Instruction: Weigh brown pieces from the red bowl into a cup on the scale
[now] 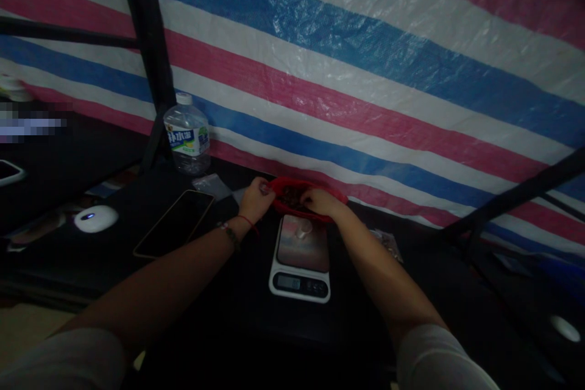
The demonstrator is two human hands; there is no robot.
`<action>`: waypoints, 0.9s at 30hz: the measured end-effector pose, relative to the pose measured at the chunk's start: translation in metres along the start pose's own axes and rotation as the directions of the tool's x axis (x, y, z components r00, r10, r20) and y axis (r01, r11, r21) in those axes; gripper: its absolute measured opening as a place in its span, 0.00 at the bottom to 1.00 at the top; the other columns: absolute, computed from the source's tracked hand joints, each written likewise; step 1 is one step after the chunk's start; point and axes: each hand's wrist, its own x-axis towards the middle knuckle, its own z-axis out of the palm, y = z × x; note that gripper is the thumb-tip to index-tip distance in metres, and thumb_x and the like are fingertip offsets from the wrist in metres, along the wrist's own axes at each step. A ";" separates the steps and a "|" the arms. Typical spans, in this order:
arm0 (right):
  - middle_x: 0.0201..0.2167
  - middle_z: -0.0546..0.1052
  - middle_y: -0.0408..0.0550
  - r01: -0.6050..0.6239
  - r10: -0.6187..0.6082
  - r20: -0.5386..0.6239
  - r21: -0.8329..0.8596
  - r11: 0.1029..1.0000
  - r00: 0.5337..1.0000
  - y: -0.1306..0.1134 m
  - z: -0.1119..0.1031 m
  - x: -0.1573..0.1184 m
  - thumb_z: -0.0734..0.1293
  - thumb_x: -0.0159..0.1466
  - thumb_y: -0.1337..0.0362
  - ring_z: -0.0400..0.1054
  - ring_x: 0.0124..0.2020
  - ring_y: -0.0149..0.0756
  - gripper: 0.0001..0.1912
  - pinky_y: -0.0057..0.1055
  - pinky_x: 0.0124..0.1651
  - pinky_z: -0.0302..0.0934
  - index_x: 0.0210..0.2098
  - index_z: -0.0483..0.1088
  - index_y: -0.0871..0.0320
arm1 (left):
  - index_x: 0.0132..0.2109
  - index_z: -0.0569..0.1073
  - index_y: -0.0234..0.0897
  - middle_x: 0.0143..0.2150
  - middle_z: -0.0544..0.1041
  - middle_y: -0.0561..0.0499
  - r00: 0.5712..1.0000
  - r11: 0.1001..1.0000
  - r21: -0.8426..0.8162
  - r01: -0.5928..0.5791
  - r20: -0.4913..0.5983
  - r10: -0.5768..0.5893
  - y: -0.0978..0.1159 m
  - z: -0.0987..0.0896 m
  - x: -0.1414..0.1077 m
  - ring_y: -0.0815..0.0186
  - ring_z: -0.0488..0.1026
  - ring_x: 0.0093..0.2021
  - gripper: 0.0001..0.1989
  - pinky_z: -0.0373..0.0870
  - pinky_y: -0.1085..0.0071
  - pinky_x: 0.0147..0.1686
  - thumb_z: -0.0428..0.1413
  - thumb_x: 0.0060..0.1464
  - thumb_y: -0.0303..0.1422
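A red bowl (336, 195) with small dark pieces in it stands behind a white kitchen scale (299, 297). My left hand (258, 196) is closed at the bowl's left rim, its fingers pinched round something small and shiny that I cannot make out. Inside the bowl, my right hand (317, 200) has its fingers bent down among the dark pieces; the fingertips are partly hidden. On the scale's plate rests a small clear cup (303, 230). The scale's display is lit, its digits too blurred to read.
Left of the scale lie a phone (176, 223), a white mouse-like device (95, 219) and a small clear bag (212, 186). A large plastic bottle (188, 137) stands by a dark metal post. Another bag (387, 244) lies beyond my right forearm. Striped sheeting hangs behind.
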 end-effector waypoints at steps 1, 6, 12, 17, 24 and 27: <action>0.47 0.78 0.49 -0.010 0.010 0.011 0.012 1.000 1.000 0.001 -0.001 -0.002 0.64 0.60 0.70 0.72 0.46 0.38 0.16 0.29 0.50 0.62 0.46 0.76 0.57 | 0.42 0.70 0.39 0.33 0.76 0.50 1.000 1.000 -0.002 -0.008 0.000 0.008 0.000 0.000 0.000 0.62 0.74 0.34 0.14 0.67 0.69 0.34 0.57 0.46 0.35; 0.50 0.77 0.52 -0.025 0.017 0.097 0.081 0.996 0.995 -0.008 -0.002 0.000 0.69 0.56 0.64 0.72 0.47 0.42 0.24 0.30 0.49 0.63 0.53 0.72 0.57 | 0.42 0.69 0.38 0.34 0.76 0.50 0.999 1.000 -0.007 -0.023 0.022 0.023 0.004 0.000 -0.002 0.63 0.73 0.34 0.13 0.67 0.69 0.35 0.57 0.46 0.34; 0.44 0.79 0.48 -0.033 0.028 0.091 0.055 0.998 0.995 -0.016 0.005 0.011 0.66 0.58 0.70 0.73 0.43 0.38 0.17 0.28 0.48 0.62 0.46 0.76 0.56 | 0.46 0.69 0.36 0.38 0.76 0.48 0.995 0.999 0.005 -0.038 0.093 0.038 0.009 -0.001 -0.006 0.63 0.74 0.37 0.17 0.68 0.68 0.37 0.57 0.48 0.35; 0.44 0.80 0.49 -0.076 0.071 0.082 0.055 0.996 0.994 -0.013 0.007 0.011 0.66 0.57 0.69 0.73 0.42 0.39 0.16 0.27 0.45 0.63 0.44 0.76 0.57 | 0.50 0.68 0.34 0.43 0.75 0.45 0.994 0.994 -0.007 -0.105 0.036 0.105 0.007 0.000 -0.004 0.60 0.73 0.42 0.21 0.69 0.65 0.42 0.58 0.47 0.35; 0.49 0.77 0.54 -0.143 0.142 0.030 0.005 0.990 0.989 -0.018 0.003 -0.004 0.68 0.59 0.62 0.71 0.48 0.45 0.22 0.33 0.50 0.62 0.53 0.72 0.56 | 0.42 0.69 0.37 0.35 0.74 0.50 0.911 0.917 -0.002 -0.398 0.120 0.395 0.025 -0.017 -0.018 0.64 0.72 0.34 0.12 0.69 0.68 0.36 0.54 0.47 0.32; 0.55 0.72 0.60 -0.219 0.221 0.035 -0.039 0.975 0.975 -0.019 0.001 -0.011 0.71 0.56 0.55 0.69 0.51 0.51 0.31 0.38 0.50 0.62 0.58 0.68 0.56 | 0.36 0.70 0.38 0.34 0.74 0.48 0.777 0.819 0.055 -0.571 0.359 0.518 0.041 -0.024 -0.031 0.61 0.72 0.36 0.08 0.68 0.66 0.39 0.56 0.46 0.32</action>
